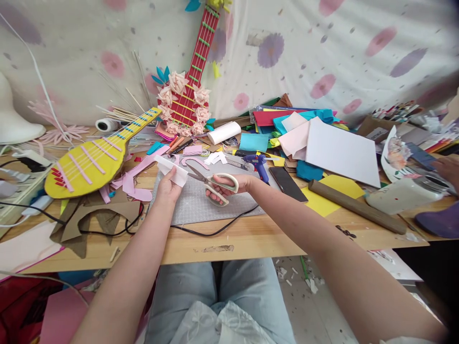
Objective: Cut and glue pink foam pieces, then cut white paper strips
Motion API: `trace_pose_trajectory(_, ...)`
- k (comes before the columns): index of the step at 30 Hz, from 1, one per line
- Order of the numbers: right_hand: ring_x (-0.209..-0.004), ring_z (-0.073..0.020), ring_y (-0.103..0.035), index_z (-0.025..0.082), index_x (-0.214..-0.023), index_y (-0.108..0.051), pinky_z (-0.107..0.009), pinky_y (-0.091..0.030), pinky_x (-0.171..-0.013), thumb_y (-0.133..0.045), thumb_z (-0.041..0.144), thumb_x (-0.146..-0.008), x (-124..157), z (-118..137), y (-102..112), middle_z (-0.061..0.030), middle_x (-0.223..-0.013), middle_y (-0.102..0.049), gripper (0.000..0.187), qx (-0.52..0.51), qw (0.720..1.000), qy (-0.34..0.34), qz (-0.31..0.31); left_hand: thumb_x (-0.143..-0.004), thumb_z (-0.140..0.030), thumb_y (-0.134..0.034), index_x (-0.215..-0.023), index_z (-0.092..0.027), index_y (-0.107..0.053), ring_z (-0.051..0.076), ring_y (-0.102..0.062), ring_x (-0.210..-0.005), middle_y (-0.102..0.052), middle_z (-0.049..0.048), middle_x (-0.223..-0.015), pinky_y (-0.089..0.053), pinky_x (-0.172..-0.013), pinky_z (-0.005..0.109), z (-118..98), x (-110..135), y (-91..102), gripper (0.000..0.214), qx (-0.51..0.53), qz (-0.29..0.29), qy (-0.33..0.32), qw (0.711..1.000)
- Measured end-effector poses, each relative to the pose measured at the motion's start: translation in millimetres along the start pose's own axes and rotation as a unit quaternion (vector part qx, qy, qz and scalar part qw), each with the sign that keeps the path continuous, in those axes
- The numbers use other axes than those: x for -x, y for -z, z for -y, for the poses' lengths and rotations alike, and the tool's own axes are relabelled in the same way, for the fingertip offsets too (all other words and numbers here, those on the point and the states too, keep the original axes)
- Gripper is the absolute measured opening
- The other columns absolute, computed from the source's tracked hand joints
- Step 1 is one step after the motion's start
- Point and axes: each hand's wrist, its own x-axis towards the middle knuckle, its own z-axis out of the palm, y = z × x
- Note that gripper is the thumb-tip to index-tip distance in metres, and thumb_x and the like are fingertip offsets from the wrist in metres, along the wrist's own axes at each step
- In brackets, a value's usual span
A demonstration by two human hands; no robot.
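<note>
My left hand pinches a strip of white paper above the left part of the grey cutting mat. In my right hand is a pair of scissors with cream handles, my fingers through the loops. The blades are parted and point left, with their tips by the right end of the paper; whether they touch it I cannot tell. Small white paper pieces lie on the mat just behind the scissors.
A yellow paper instrument lies at left; a red one with pink flowers leans on the back wall. A blue glue gun, a black phone, a brown roll and coloured sheets sit right. Another person's hand shows at the far right.
</note>
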Motion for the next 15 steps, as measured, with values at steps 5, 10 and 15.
trace_pose_trajectory(5,-0.060,-0.0094,-0.054,0.008,-0.089,-0.056,-0.022,-0.045,-0.053,-0.035,0.060,-0.081,-5.8,-2.0,-0.1,-0.0057,-0.074,-0.058,0.057,-0.046,0.999,0.006,0.015,-0.078,0.002,-0.047,-0.087,-0.015,-0.060,0.009,-0.066,-0.073,-0.069,0.0002,-0.073,-0.050,-0.081,0.023,3.2,6.5,-0.9,0.024,-0.008,0.043,0.000,0.999)
trace_pose_trajectory(10,-0.062,-0.0114,-0.054,0.009,-0.091,-0.055,-0.026,-0.046,-0.057,-0.031,0.066,-0.078,-9.9,-8.9,3.9,-0.0058,-0.073,-0.057,0.064,-0.068,0.997,0.017,0.035,-0.078,0.003,-0.047,-0.082,-0.014,-0.061,0.009,-0.065,-0.072,-0.069,0.0005,-0.073,-0.050,-0.082,0.025,4.5,8.1,-0.8,0.023,-0.025,0.062,-0.003,0.998)
trace_pose_trajectory(15,-0.057,-0.0108,-0.049,0.011,-0.088,-0.052,-0.025,-0.043,-0.052,-0.027,0.066,-0.080,-7.5,-12.1,2.9,-0.0023,-0.063,-0.051,0.061,-0.068,0.996,0.045,0.040,-0.076,0.005,-0.049,-0.083,-0.014,-0.061,0.009,-0.065,-0.076,-0.069,0.0007,-0.076,-0.050,-0.083,0.025,5.4,5.9,1.1,0.024,-0.024,0.054,-0.007,0.998)
